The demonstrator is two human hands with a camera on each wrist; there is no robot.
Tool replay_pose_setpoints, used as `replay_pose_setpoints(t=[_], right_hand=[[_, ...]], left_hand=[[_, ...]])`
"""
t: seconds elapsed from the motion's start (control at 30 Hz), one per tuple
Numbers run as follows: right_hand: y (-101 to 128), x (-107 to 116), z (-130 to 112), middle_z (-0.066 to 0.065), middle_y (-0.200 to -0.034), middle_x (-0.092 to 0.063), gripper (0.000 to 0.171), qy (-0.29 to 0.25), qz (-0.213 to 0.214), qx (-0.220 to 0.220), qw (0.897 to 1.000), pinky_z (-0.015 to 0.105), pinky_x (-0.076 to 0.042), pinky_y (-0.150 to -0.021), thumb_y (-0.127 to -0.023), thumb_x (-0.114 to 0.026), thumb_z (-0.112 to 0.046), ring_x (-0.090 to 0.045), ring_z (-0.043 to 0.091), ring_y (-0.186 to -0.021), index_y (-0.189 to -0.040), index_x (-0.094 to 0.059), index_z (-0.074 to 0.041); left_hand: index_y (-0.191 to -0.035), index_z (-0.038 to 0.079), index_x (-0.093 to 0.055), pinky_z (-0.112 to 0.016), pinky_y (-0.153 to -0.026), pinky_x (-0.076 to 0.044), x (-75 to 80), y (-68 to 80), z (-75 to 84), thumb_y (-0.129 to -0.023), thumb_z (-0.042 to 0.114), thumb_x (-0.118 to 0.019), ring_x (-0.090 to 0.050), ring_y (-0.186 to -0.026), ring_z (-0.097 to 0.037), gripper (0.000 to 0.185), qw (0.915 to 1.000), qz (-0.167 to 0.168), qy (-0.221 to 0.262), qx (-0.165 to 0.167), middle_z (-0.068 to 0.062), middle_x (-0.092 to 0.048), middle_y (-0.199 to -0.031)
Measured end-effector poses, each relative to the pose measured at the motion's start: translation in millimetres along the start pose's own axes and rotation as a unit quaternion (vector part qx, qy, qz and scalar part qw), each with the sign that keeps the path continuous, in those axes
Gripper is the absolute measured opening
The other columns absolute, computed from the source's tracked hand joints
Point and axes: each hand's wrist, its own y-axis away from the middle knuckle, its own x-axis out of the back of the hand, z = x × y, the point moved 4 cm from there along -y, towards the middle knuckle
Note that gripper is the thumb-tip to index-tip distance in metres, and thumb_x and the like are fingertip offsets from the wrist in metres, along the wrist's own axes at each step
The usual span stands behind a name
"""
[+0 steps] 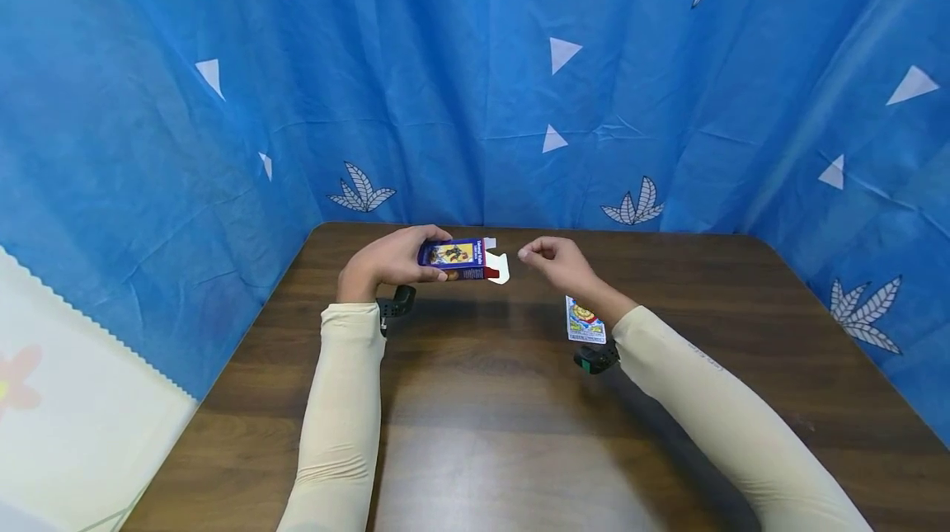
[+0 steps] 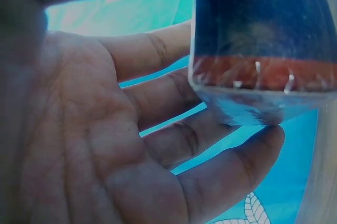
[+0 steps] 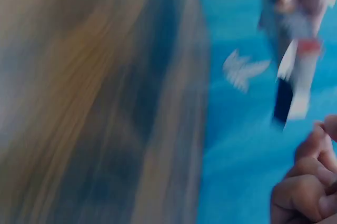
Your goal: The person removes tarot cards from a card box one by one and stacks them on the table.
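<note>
My left hand [image 1: 401, 256] grips a dark blue tarot card box [image 1: 453, 254] lengthwise, thumb on the near side and fingers on the far side. The box is above the table, its lid end facing right with white flaps [image 1: 499, 266] folded out. In the left wrist view, a glossy blue end of the box with a red band [image 2: 263, 72] sits against the fingers. Just right of the flaps is my right hand [image 1: 560, 260], fingers curled and thumb close to the index fingertip, nothing visible between them. A tarot card [image 1: 584, 321] lies face up under the right wrist, partly covered by it.
The brown wooden table [image 1: 475, 400] reaches back to a blue curtain [image 1: 445, 87] with white triangles and leaves. A pale cloth [image 1: 74, 400] hangs at the left. Each wrist wears a small black camera [image 1: 597, 357].
</note>
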Motion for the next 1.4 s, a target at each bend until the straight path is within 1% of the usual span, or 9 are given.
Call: replay_pose_setpoints(t=[0.17,0.33,0.53,0.63,0.77,0.93,1.13,1.23,1.4], right_hand=[[0.8,-28.1,-19.3,0.007,-0.091,-0.061,0.027,-0.039,-0.081,-0.079,0.993,0.024,-0.029,-0.046,-0.098,-0.060,-0.028,-0.035,0.012,-0.053,-0.109,-0.068,-0.004],[-1.6,-40.6,-18.9,0.011,-0.105,-0.064,0.026,-0.028,-0.090,-0.128,0.987,0.023,-0.030,-0.047,-0.098,-0.060,-0.029,-0.038,0.013,-0.056,-0.107,-0.068,-0.006],[-3.6,-44.5,-17.3,0.007,-0.091,-0.063,0.027,-0.029,-0.105,-0.148,0.983,0.023,-0.027,-0.045,-0.098,-0.060,-0.031,-0.036,0.011,-0.053,-0.100,-0.069,-0.006],[-3.3,-43.9,-18.8,0.008,-0.091,-0.063,0.027,-0.035,-0.112,-0.144,0.983,0.023,-0.027,-0.045,-0.098,-0.059,-0.030,-0.035,0.010,-0.052,-0.099,-0.069,-0.005],[-2.1,-37.8,-18.5,0.007,-0.093,-0.064,0.028,-0.048,-0.108,-0.141,0.983,0.023,-0.026,-0.044,-0.097,-0.060,-0.030,-0.034,0.010,-0.051,-0.099,-0.069,-0.004],[-1.9,-27.3,-13.3,0.000,-0.070,-0.053,0.028,-0.072,-0.102,-0.138,0.982,0.023,-0.024,-0.043,-0.097,-0.061,-0.030,-0.030,0.009,-0.048,-0.090,-0.065,-0.003],[-1.2,-16.2,-5.7,-0.006,-0.060,-0.043,0.028,-0.081,-0.097,-0.144,0.981,0.023,-0.024,-0.043,-0.097,-0.061,-0.030,-0.029,0.009,-0.048,-0.085,-0.062,-0.005],[-0.3,-4.0,0.1,-0.005,-0.062,-0.041,0.028,-0.078,-0.078,-0.148,0.983,0.023,-0.025,-0.043,-0.097,-0.060,-0.030,-0.030,0.008,-0.049,-0.089,-0.061,-0.004],[-0.5,19.8,12.6,-0.006,-0.075,-0.055,0.030,-0.093,-0.052,-0.155,0.982,0.021,-0.026,-0.044,-0.100,-0.055,-0.029,-0.032,0.006,-0.050,-0.109,-0.061,-0.001]], left_hand=[[-0.142,0.011,-0.048,-0.047,-0.105,-0.046,-1.5,1.2,2.6,-0.085,0.033,-0.077,-0.053,-0.118,-0.028,0.068,1.0000,0.000,-0.001,-0.004,-0.011,-0.055,-0.135],[-0.141,0.011,-0.049,-0.047,-0.105,-0.046,-2.2,1.6,6.3,-0.084,0.031,-0.078,-0.054,-0.118,-0.028,0.067,1.0000,0.002,-0.001,-0.005,-0.011,-0.056,-0.135],[-0.141,0.012,-0.049,-0.048,-0.106,-0.045,-1.5,1.7,7.2,-0.083,0.031,-0.078,-0.053,-0.119,-0.029,0.068,1.0000,0.003,-0.004,-0.004,-0.011,-0.055,-0.135],[-0.141,0.012,-0.049,-0.048,-0.107,-0.045,-0.6,2.2,6.6,-0.083,0.032,-0.078,-0.052,-0.120,-0.029,0.068,1.0000,0.005,-0.007,-0.003,-0.011,-0.055,-0.135],[-0.142,0.012,-0.048,-0.049,-0.107,-0.044,0.4,2.5,5.2,-0.084,0.033,-0.077,-0.052,-0.121,-0.030,0.068,0.9999,0.007,-0.014,-0.002,-0.012,-0.054,-0.136],[-0.142,0.011,-0.047,-0.048,-0.106,-0.044,1.8,3.1,2.6,-0.086,0.034,-0.075,-0.052,-0.120,-0.029,0.067,0.9998,0.008,-0.018,-0.008,-0.012,-0.054,-0.136],[-0.141,0.009,-0.048,-0.048,-0.105,-0.045,3.0,4.8,1.1,-0.086,0.033,-0.075,-0.052,-0.119,-0.029,0.066,0.9996,0.013,-0.020,-0.016,-0.013,-0.055,-0.135],[-0.141,0.008,-0.048,-0.048,-0.104,-0.046,2.6,5.0,1.3,-0.087,0.033,-0.074,-0.052,-0.119,-0.029,0.066,0.9996,0.012,-0.019,-0.015,-0.013,-0.055,-0.135],[-0.142,0.010,-0.047,-0.047,-0.104,-0.046,3.0,5.5,1.4,-0.087,0.035,-0.074,-0.052,-0.119,-0.029,0.066,0.9998,0.009,-0.016,-0.007,-0.012,-0.054,-0.136]])
